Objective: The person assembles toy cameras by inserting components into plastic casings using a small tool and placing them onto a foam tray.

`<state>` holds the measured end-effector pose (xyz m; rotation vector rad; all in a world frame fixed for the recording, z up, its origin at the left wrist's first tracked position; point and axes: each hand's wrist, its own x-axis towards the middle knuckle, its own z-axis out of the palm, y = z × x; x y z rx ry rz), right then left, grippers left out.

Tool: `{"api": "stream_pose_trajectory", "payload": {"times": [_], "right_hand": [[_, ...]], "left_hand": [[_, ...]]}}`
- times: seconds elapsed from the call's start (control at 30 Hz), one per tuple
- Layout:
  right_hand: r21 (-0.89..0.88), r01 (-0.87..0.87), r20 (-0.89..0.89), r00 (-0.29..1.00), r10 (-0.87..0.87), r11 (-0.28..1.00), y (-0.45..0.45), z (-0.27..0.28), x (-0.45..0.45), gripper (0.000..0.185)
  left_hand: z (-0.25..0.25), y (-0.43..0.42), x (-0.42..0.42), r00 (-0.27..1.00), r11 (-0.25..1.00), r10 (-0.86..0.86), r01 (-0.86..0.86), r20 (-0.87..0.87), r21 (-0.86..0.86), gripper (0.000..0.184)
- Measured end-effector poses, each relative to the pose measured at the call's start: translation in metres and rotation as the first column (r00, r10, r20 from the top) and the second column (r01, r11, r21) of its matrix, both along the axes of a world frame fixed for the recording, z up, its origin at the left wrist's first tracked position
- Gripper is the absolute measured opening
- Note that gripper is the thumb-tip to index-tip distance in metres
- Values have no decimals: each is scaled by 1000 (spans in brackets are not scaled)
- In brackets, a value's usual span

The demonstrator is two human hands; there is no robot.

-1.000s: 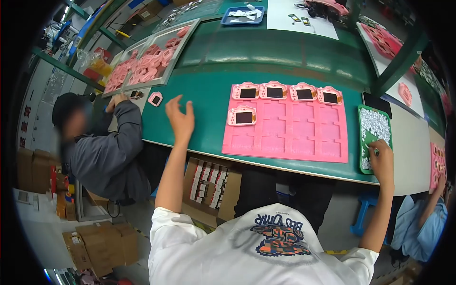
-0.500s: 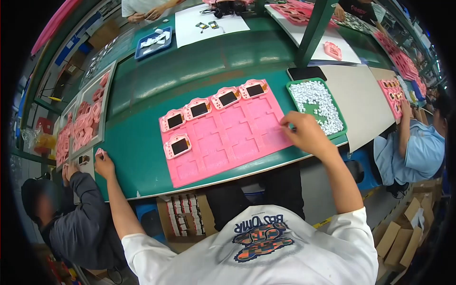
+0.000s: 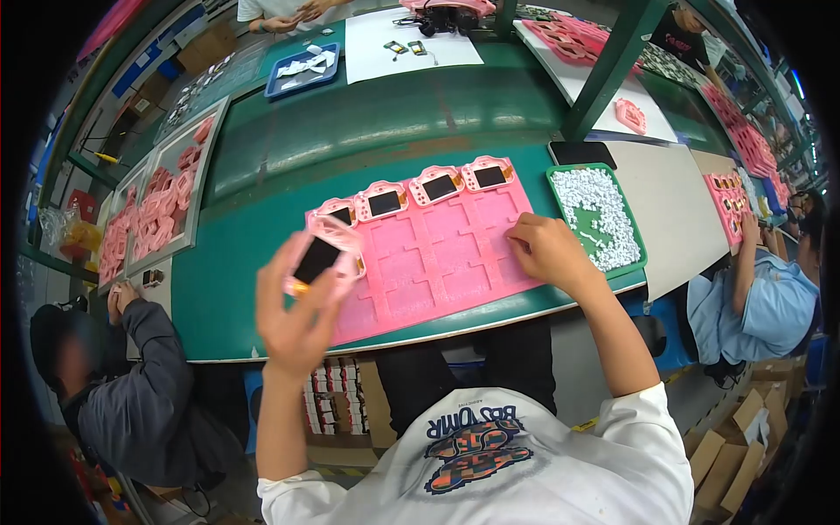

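Observation:
My left hand (image 3: 302, 328) grips a pink game-console-shaped housing (image 3: 317, 257) with a dark screen, tilted and slightly blurred, over the left side of a pink moulded tray (image 3: 407, 289). Along the tray's far row sit several similar pink housings (image 3: 383, 203) with screens facing up. The second-row place at the left is mostly hidden behind the held housing and my hand. My right hand (image 3: 553, 254) is closed in a pinch by the tray's right edge; whatever its fingertips hold, if anything, is too small to see.
Right of the tray stands a green bin (image 3: 646, 249) of small white parts, with a black phone-like slab (image 3: 582, 155) behind it. Framed trays of pink shells (image 3: 156, 219) lie left. A blue tray (image 3: 302, 83) is farther back. Co-workers sit on both sides.
My left hand has swung from the table's left edge to the tray, bringing a pink housing. My right hand stays pinched near the tray's right edge. The view has shifted slightly.

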<state>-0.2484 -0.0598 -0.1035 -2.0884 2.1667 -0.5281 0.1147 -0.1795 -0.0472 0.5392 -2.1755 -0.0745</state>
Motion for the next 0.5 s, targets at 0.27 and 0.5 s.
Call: {"api": "stream_pose_trajectory", "payload": {"times": [0.27,0.5], "right_hand": [[-107,-41,13,999,43,993,-4,-6,-11,8],[-385,23,447,879,164,923,12,40,10,8]], "left_hand": [[8,40,-74,987,983,-141,148,70,-105,25],[12,50,-94,976,980,-97,127,194,-150,19]]}}
